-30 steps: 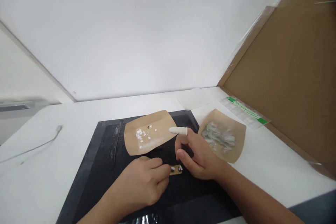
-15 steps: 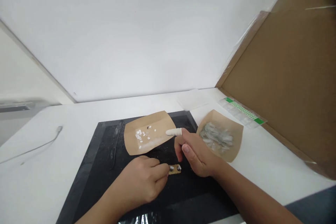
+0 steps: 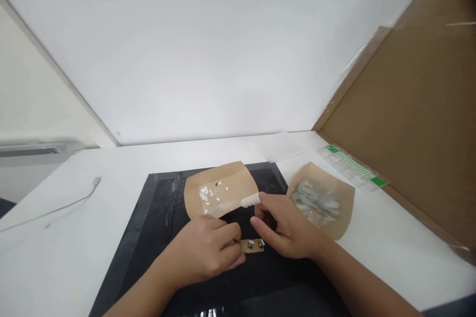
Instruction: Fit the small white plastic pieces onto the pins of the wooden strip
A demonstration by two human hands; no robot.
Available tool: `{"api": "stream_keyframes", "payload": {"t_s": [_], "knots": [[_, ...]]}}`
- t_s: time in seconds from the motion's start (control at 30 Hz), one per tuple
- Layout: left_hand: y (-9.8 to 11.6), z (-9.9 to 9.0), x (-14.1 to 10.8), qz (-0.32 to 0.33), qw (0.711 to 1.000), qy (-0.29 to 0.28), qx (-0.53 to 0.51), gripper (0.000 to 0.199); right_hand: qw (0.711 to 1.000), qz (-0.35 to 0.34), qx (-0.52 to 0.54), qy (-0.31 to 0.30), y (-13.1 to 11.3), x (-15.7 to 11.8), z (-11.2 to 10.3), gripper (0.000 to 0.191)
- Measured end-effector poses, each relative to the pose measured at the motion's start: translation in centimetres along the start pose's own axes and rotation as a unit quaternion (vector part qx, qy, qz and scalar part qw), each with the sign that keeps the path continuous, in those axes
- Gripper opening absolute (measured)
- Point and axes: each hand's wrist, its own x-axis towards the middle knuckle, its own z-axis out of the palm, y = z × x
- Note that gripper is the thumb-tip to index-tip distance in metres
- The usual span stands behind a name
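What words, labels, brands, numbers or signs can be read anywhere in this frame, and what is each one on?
Readable text: none.
Too small and blurred to read: the rows of marks on the green-and-white label of the clear plastic case.
No lettering can be made out on the small tan strip, the black mat or the cardboard panel.

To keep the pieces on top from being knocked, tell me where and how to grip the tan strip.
Probably pinch the tan strip by its long edges near the right end, coming from the right: it looks flat on the black mat, the left hand covers its left end, and small pieces stand on top.
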Motion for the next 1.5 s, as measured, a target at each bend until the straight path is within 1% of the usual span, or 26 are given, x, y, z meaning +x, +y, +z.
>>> {"api": "stream_keyframes", "payload": {"t_s": [0.13, 0.3, 0.4, 0.63, 0.8, 0.93, 1.0, 1.13, 1.2, 1.37, 1.5], "knots": [[-0.4, -0.2, -0.3, -0.007, 1.0, -0.011, -0.021, 0.03, 0.999, -0.007, -0.034, -0.005, -0.2, 0.1, 0.2, 0.022], [-0.9, -0.1, -0.5, -0.024, 0.998, -0.003, -0.053, 0.04, 0.999, -0.012, -0.045, -0.012, -0.2, 0.1, 0.1, 0.023], [-1.2, 0.1, -0.6, -0.034, 0.998, -0.006, -0.058, 0.043, 0.999, -0.014, -0.044, -0.018, -0.2, 0.1, 0.0, 0.021], [-1.4, 0.2, -0.7, -0.043, 0.997, -0.022, -0.056, 0.047, 0.996, -0.023, -0.009, -0.08, -0.5, 0.0, -0.6, 0.022], [-1.5, 0.4, -0.5, -0.042, 0.998, -0.008, -0.052, 0.051, 0.994, -0.002, 0.002, -0.112, -0.6, 0.1, -0.5, 0.03], [-1.5, 0.5, -0.5, -0.043, 0.998, -0.01, -0.048, 0.052, 0.992, 0.01, 0.003, -0.127, -0.6, 0.2, -0.2, 0.022], [-1.3, 0.5, -0.5, -0.054, 0.997, -0.007, -0.055, 0.051, 0.99, 0.015, 0.014, -0.137, -0.6, 0.2, -0.1, 0.018], [-1.1, 0.6, -0.6, -0.083, 0.994, 0.001, -0.075, 0.056, 0.988, 0.029, 0.043, -0.146, -0.4, 0.3, 0.0, 0.018], [-1.0, 0.7, -0.7, -0.089, 0.993, -0.007, -0.076, 0.056, 0.987, 0.039, 0.051, -0.147, -0.4, 0.4, 0.1, 0.018], [-1.1, 0.9, -0.7, -0.11, 0.989, -0.05, -0.081, 0.056, 0.983, 0.07, 0.052, -0.161, -0.6, 0.5, 0.1, 0.018], [-0.9, 1.1, -0.8, -0.101, 0.99, -0.057, -0.081, 0.052, 0.981, 0.099, 0.062, -0.154, -0.9, 0.5, 0.0, 0.02]]}}
